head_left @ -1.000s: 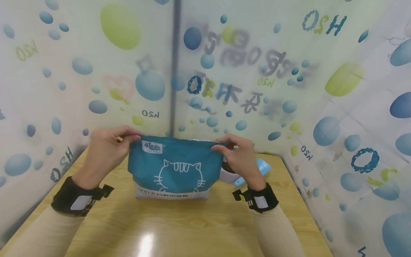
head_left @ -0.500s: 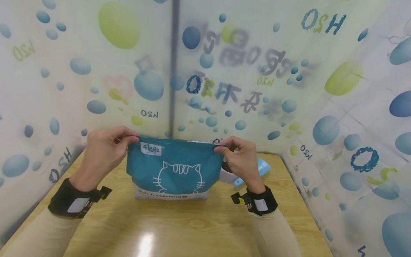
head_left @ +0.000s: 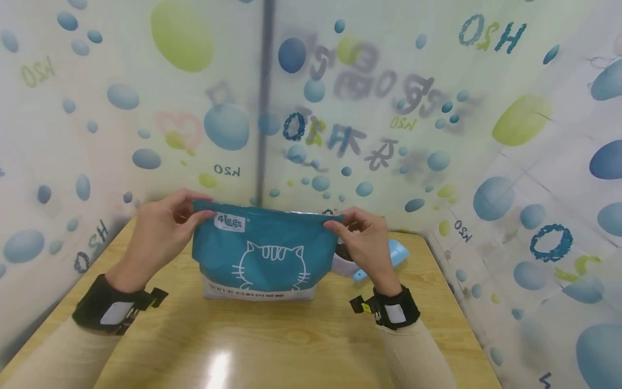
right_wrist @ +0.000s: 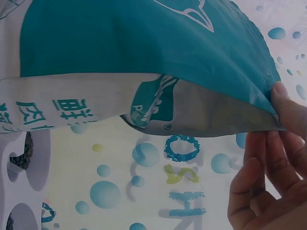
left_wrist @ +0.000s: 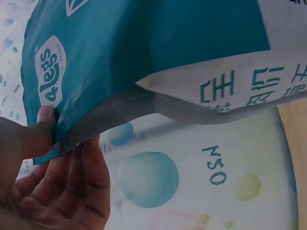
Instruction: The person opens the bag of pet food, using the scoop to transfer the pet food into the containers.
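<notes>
A teal and white pet food bag (head_left: 272, 254) with a cat outline and "4Legs" label stands upright on the wooden table. My left hand (head_left: 167, 227) pinches its top left corner between thumb and fingers. At the opposite top corner, my right hand (head_left: 362, 237) pinches the edge the same way. The left wrist view shows the left thumb over the bag's front (left_wrist: 96, 52), with the fingers behind. In the right wrist view the bag's grey side gusset (right_wrist: 211, 110) runs toward the pinched corner.
Behind my right hand stands a white bowl (head_left: 344, 267) with dark brown pellets. A light blue scoop (head_left: 398, 254) lies beside it. Patterned walls (head_left: 389, 189) enclose the wooden table (head_left: 291, 346) at the back and sides.
My left thumb has shifted slightly inward along the bag's top edge, and the left corner now sticks out past it. The right hand keeps its pinch; the bag stays in place.
</notes>
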`<state>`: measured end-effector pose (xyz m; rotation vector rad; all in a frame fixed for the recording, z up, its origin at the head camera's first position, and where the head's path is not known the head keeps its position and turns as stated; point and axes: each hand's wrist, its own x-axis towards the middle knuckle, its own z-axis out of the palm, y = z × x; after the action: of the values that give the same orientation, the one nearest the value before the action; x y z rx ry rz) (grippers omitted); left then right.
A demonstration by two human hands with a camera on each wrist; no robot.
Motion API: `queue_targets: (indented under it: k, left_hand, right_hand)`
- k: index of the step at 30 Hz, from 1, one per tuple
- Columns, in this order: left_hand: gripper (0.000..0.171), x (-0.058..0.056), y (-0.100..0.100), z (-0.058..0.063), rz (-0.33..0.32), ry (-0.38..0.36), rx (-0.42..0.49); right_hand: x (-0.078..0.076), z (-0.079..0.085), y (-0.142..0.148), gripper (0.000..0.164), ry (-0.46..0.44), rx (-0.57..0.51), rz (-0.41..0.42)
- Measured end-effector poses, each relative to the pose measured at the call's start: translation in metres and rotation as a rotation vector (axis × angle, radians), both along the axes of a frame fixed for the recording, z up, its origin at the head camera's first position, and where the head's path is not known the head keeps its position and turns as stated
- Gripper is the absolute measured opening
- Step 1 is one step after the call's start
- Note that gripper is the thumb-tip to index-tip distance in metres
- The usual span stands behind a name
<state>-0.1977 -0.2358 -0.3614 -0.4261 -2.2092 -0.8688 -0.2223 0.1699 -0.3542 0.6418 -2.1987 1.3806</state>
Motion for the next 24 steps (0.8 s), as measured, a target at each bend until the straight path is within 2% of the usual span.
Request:
queue_targets:
  k: [5, 9, 11, 16, 20, 24]
  left_hand:
    - [0.024, -0.003, 0.001, -0.005, -0.003, 0.009, 0.034]
    - [0.012, -0.009, 0.002, -0.004, -0.002, 0.048, 0.083]
    - [0.011, -0.013, 0.001, -0.003, 0.009, 0.066, 0.095]
    - [0.006, -0.022, -0.007, 0.000, 0.060, 0.087, 0.143]
    - [0.003, -0.028, -0.017, 0.001, 0.112, 0.100, 0.191]
    - [0.006, -0.032, -0.026, -0.001, 0.167, 0.082, 0.237]
  right_hand:
    - [0.002, -0.003, 0.006, 0.013, -0.038, 0.023, -0.020]
    - [-0.002, -0.002, 0.005, 0.011, -0.019, 0.021, -0.006]
    - [-0.005, -0.001, 0.002, 0.012, 0.003, 0.009, 0.011]
    - [-0.013, 0.004, -0.015, 0.014, 0.030, -0.038, 0.087]
    - [-0.020, 0.009, -0.033, 0.008, -0.016, -0.060, 0.133]
    - [-0.027, 0.013, -0.048, 0.007, -0.074, -0.062, 0.148]
